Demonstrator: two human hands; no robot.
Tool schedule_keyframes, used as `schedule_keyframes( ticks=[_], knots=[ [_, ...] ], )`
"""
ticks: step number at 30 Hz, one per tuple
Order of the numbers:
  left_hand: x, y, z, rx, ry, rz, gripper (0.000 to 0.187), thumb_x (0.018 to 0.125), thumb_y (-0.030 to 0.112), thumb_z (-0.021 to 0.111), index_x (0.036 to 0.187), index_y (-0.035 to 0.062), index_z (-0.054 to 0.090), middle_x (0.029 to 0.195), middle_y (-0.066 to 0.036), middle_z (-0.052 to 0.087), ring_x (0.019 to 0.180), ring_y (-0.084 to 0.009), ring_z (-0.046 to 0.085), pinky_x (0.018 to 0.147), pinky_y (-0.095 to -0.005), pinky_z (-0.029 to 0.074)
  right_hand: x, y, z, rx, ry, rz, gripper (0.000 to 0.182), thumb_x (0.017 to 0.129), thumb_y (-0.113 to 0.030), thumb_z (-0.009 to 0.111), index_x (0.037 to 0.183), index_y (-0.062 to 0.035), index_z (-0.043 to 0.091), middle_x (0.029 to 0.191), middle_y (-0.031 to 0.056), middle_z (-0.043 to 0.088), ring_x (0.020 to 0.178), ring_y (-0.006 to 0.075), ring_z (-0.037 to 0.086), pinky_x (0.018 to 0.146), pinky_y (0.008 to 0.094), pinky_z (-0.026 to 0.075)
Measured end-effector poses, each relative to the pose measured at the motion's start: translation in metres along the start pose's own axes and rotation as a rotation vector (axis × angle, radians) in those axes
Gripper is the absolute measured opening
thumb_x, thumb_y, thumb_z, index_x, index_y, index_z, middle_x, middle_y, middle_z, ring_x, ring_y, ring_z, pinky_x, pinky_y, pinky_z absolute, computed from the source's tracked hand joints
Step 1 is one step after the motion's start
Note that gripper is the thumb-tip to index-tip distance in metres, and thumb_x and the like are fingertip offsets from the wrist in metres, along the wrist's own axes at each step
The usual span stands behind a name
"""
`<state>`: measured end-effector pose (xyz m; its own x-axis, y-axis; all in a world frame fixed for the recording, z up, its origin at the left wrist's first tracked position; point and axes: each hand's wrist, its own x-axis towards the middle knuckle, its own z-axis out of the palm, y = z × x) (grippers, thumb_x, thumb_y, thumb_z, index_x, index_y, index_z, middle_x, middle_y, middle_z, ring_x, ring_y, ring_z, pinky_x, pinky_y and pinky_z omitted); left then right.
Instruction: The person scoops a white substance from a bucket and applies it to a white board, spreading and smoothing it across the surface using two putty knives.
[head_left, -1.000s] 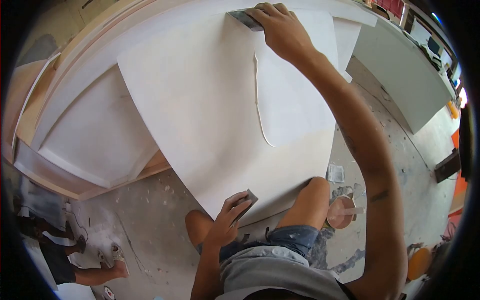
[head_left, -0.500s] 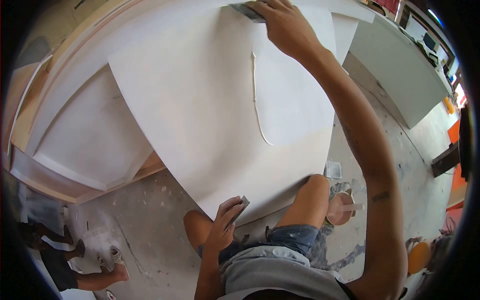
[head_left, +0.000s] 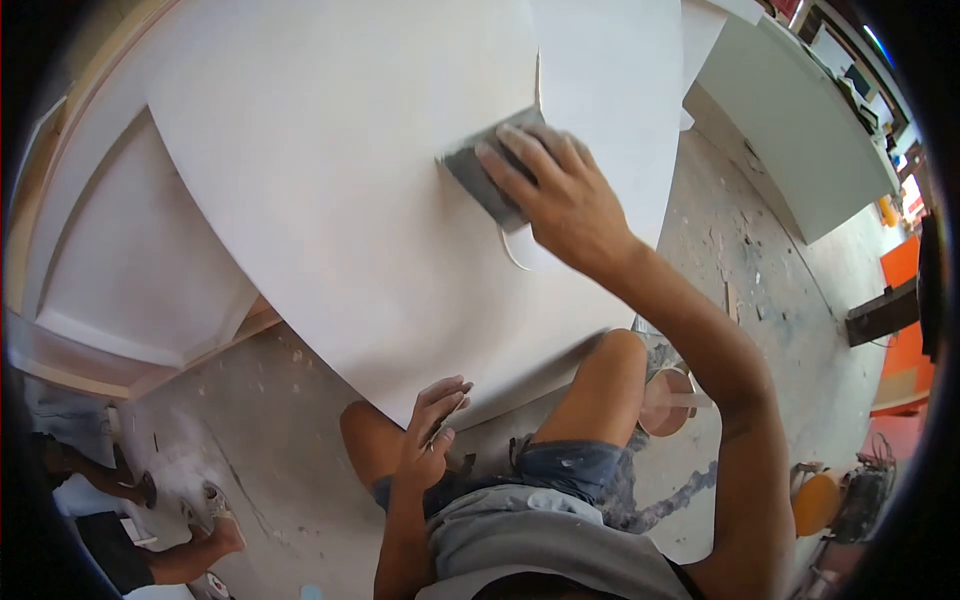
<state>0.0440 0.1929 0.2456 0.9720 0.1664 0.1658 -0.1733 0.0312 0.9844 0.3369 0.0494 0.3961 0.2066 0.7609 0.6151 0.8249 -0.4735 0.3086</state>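
Note:
A large white curved panel (head_left: 330, 200) spreads in front of me, its lower end by my knees. My right hand (head_left: 565, 195) presses a flat grey scraper blade (head_left: 485, 170) against the panel's middle, over a raised line of white filler (head_left: 518, 252) that shows above and below the blade. Near the panel's lower edge, my left hand (head_left: 432, 425) holds a second thin scraper (head_left: 440, 422), seen almost edge-on between thumb and fingers.
A round pot (head_left: 667, 403) with a pale stick across it stands on the dusty floor (head_left: 290, 430) beside my knee. A wooden-edged frame (head_left: 150, 270) lies at left. Another person's leg (head_left: 195, 555) shows at lower left. A pale cabinet (head_left: 790, 120) stands at upper right.
My right hand has come down from the panel's top to its middle, scraper included. My left hand has turned its scraper edge-on. The whole view has shifted slightly.

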Motion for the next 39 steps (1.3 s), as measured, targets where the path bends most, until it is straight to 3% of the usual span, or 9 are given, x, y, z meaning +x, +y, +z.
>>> schedule_keyframes(
  ticks=[4, 5, 15, 21, 24, 26, 32, 35, 39],
  knots=[
    [0.005, -0.011, -0.009, 0.123, -0.044, 0.031, 0.05, 0.084, -0.005, 0.045, 0.134, -0.0061, 0.054, 0.146, -0.022, 0.042, 0.135, -0.0337, 0.048, 0.115, -0.0443, 0.04, -0.042, -0.022, 0.013, 0.07, -0.068, -0.037, 0.057, 0.081, -0.007, 0.061, 0.137, -0.0059, 0.054, 0.132, 0.0126, 0.051, 0.122, 0.0311, 0.05, 0.104, 0.0443, 0.044],
    [0.003, -0.016, -0.003, -0.095, 0.021, -0.014, 0.054, 0.082, -0.003, 0.045, 0.136, -0.0071, 0.051, 0.147, -0.021, 0.041, 0.134, -0.0354, 0.049, 0.115, -0.0451, 0.04, -0.054, -0.027, 0.016, 0.08, -0.098, -0.052, 0.057, 0.081, -0.009, 0.061, 0.137, -0.0062, 0.054, 0.133, 0.0129, 0.051, 0.122, 0.0312, 0.049, 0.105, 0.0448, 0.043],
    [0.001, -0.024, 0.012, -0.399, 0.119, -0.072, 0.062, 0.081, -0.007, 0.041, 0.143, -0.0065, 0.041, 0.144, -0.024, 0.043, 0.131, -0.0403, 0.051, 0.111, -0.0537, 0.044, -0.141, -0.043, 0.038, 0.114, -0.302, -0.147, 0.058, 0.086, -0.019, 0.059, 0.143, -0.0103, 0.05, 0.138, 0.0118, 0.05, 0.13, 0.0311, 0.046, 0.112, 0.0453, 0.041],
    [0.01, -0.008, 0.027, -0.661, 0.107, -0.137, 0.055, 0.099, 0.013, 0.051, 0.148, -0.0044, 0.032, 0.139, -0.022, 0.051, 0.127, -0.0405, 0.054, 0.105, -0.0561, 0.049, -0.155, -0.044, 0.025, 0.14, -0.34, -0.13, 0.058, 0.083, -0.013, 0.061, 0.141, -0.0102, 0.053, 0.135, 0.0115, 0.053, 0.125, 0.0303, 0.049, 0.11, 0.0441, 0.042],
    [0.013, -0.006, 0.033, -0.678, 0.085, -0.17, 0.059, 0.102, 0.024, 0.054, 0.149, -0.0048, 0.033, 0.14, -0.023, 0.051, 0.126, -0.0392, 0.055, 0.103, -0.0558, 0.05, -0.122, -0.043, -0.003, 0.326, -0.46, 0.125, 0.059, 0.079, 0.0, 0.061, 0.137, -0.0088, 0.055, 0.138, 0.0133, 0.053, 0.126, 0.0323, 0.051, 0.108, 0.0454, 0.042],
    [0.013, -0.002, 0.035, -0.714, 0.055, -0.21, 0.058, 0.102, 0.021, 0.053, 0.149, -0.0049, 0.032, 0.14, -0.023, 0.051, 0.127, -0.0379, 0.056, 0.103, -0.0552, 0.05, -0.074, -0.027, -0.027, 0.342, -0.179, 0.266, 0.058, 0.078, 0.007, 0.056, 0.134, -0.0085, 0.058, 0.136, 0.0146, 0.056, 0.124, 0.0333, 0.052, 0.107, 0.0432, 0.043],
    [0.004, 0.002, 0.033, -0.672, 0.06, -0.246, 0.055, 0.103, 0.017, 0.051, 0.149, -0.0051, 0.032, 0.137, -0.023, 0.055, 0.121, -0.0383, 0.06, 0.105, -0.0488, 0.048, 0.079, 0.061, -0.05, 0.181, 0.332, 0.266, 0.047, 0.08, 0.007, 0.055, 0.123, -0.007, 0.064, 0.118, 0.012, 0.064, 0.114, 0.0331, 0.058, 0.097, 0.0429, 0.047],
    [-0.003, -0.005, 0.031, -0.706, 0.062, -0.239, 0.055, 0.103, 0.019, 0.052, 0.149, -0.0042, 0.033, 0.138, -0.023, 0.054, 0.123, -0.039, 0.059, 0.104, -0.051, 0.049, 0.118, 0.076, -0.068, 0.277, 0.218, 0.323, 0.037, 0.088, 0.005, 0.046, 0.122, 0.0032, 0.06, 0.121, 0.0217, 0.061, 0.116, 0.0392, 0.057, 0.102, 0.0455, 0.045],
    [-0.01, -0.014, 0.025, -0.715, 0.102, -0.215, 0.057, 0.103, 0.023, 0.055, 0.149, -0.0026, 0.034, 0.138, -0.023, 0.053, 0.125, -0.0403, 0.057, 0.101, -0.0565, 0.051, 0.132, 0.079, -0.048, 0.179, 0.16, 0.279, 0.038, 0.089, 0.005, 0.044, 0.123, 0.0032, 0.06, 0.124, 0.0216, 0.06, 0.118, 0.0395, 0.055, 0.103, 0.0449, 0.045]
  ],
)
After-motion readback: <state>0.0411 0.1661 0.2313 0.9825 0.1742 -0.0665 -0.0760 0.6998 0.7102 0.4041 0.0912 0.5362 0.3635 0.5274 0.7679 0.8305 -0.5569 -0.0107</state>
